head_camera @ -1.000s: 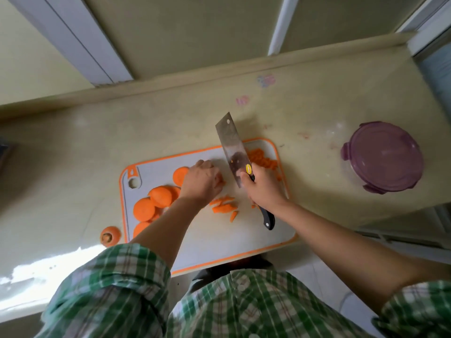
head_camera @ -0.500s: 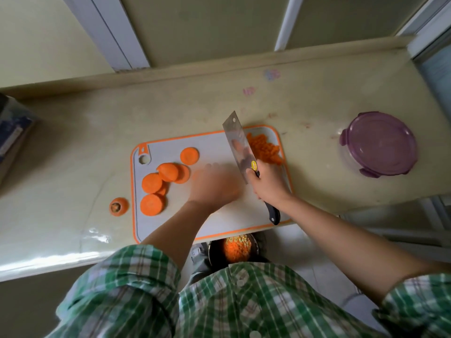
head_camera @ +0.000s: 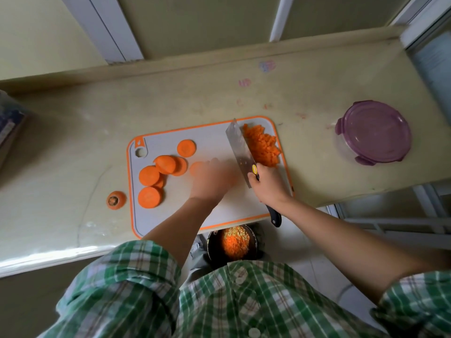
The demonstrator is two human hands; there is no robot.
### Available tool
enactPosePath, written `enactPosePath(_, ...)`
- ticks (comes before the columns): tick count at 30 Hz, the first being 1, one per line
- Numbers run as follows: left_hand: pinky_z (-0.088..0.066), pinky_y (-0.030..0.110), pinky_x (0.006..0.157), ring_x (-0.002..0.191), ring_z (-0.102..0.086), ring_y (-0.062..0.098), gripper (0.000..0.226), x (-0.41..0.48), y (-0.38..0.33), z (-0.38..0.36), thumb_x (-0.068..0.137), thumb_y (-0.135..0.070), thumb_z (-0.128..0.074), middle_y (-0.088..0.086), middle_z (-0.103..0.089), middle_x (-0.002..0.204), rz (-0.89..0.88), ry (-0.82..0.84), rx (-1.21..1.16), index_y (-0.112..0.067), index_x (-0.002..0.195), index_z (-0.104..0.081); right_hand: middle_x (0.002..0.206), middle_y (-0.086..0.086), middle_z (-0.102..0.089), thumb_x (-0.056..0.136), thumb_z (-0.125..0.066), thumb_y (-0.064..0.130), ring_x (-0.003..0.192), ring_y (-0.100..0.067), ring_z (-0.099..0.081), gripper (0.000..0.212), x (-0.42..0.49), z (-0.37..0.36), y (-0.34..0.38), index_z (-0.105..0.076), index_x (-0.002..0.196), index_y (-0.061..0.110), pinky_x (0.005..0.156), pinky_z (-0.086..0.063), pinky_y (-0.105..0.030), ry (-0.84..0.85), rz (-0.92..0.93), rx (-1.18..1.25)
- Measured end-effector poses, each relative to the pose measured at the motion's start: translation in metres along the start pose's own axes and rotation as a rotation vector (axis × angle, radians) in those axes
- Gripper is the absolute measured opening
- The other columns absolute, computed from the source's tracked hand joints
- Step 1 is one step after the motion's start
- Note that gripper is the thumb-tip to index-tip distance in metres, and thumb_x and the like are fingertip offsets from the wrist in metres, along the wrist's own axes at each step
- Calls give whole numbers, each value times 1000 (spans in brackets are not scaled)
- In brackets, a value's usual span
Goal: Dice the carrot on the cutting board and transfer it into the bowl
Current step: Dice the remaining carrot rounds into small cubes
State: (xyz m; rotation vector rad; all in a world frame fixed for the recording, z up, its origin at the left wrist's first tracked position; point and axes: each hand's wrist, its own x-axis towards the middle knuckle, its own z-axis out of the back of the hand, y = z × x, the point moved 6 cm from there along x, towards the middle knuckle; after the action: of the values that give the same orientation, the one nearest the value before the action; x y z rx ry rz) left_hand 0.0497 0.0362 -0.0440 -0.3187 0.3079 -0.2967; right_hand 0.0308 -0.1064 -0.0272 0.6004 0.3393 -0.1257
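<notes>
Since the frame a second ago the cleaver has swept the freshly cut strips to the right into the diced pile, and the left hand has slid leftward, off the spot where it was pinning a slice.

The left hand (head_camera: 210, 179) is motion-blurred over the middle of the cutting board (head_camera: 170, 215); its fingers point left toward the rounds, but whether they are curled on anything I cannot tell. The right hand (head_camera: 266, 184) is closed around the cleaver (head_camera: 239, 147) where blade meets handle, the black handle end poking out past the near edge of the board. The blade stands on edge, running from near to far, its right face just beside the diced carrot (head_camera: 262, 147), which is heaped in the far right corner of the board.

Left of the hands lie the carrot rounds (head_camera: 149, 175), several overlapping and one apart toward the far edge. The cut-off carrot top (head_camera: 116, 200) sits on the counter (head_camera: 73, 132) just off the board's left edge. A purple-lidded container (head_camera: 373, 132) rests well apart on the right. Below the counter's near edge, a dark bowl (head_camera: 212, 247) already holds some diced carrot (and some paler bits).

The step in hand looks like fetching the next round for dicing. That calls for drawing one slice to the middle, pinning it with fingertips tucked back, then bringing the blade over.
</notes>
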Motion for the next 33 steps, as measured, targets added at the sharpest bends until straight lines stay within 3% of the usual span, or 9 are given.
enactPosePath(6,-40,37,78,95,-54,32,24,0,0,0,85,-24,-62,14,-56,105,81,-66,-17,-8,104,-64,59,-2,-39,96,-48,20,65,-40,-60,35,-10,3,4,-31,66,18,58,-49,-48,5,35,-22)
enactPosePath(11,-40,37,71,88,-55,31,18,1,1,-4,84,-22,-65,14,-57,98,147,-107,-51,-5,93,-66,66,-9,-49,96,-47,21,63,-38,-61,23,-12,-7,9,-41,76,11,56,-51,-45,27,32,-14)
enactPosePath(15,-34,32,66,87,-54,31,16,1,3,-4,85,-22,-66,13,-57,94,143,-124,-81,-6,89,-66,62,-4,-46,96,-47,21,60,-25,-46,28,-8,-2,7,-37,71,14,55,-30,-33,-27,25,-63)
enactPosePath(20,-37,35,67,86,-55,31,17,2,4,-2,85,-21,-67,14,-58,94,124,-121,-130,-4,88,-68,68,-6,-49,96,-44,19,61,-33,-58,22,-7,-8,11,-41,76,10,54,-48,-41,45,37,-94)
enactPosePath(26,-45,40,72,85,-58,31,16,4,7,-5,82,-18,-71,13,-60,95,130,-98,-190,-4,89,-71,78,-20,-62,95,-46,16,74,-38,-60,19,-7,-19,6,-41,77,12,57,-29,-30,27,44,-129)
enactPosePath(33,-41,37,74,91,-55,31,19,1,6,-4,83,-19,-69,12,-57,98,64,-60,-141,-7,98,-69,80,-20,-63,97,-45,19,76,-39,-60,17,1,-16,13,-42,81,15,57,-29,-31,-15,80,-152)
